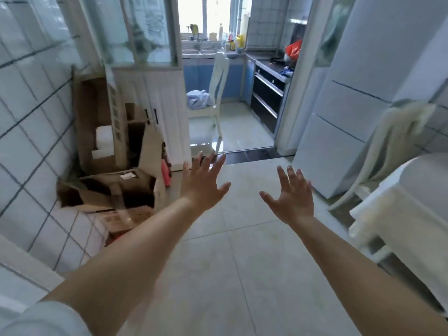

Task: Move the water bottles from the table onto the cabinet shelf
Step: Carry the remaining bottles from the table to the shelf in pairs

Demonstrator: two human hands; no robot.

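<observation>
Both of my arms stretch forward over a pale tiled floor. My left hand [203,183] is held out with its fingers spread and holds nothing. My right hand [291,197] is likewise spread with nothing in it. No water bottle shows near either hand. A white table [397,209] edge juts in at the right. A white cabinet [155,103] with a glass upper part stands at the left of the kitchen doorway.
Open cardboard boxes [114,187] are stacked against the tiled left wall. A white chair [218,93] with a cloth on its seat stands in the kitchen beyond the doorway. A white fridge [344,112] and a draped chair [392,141] line the right side.
</observation>
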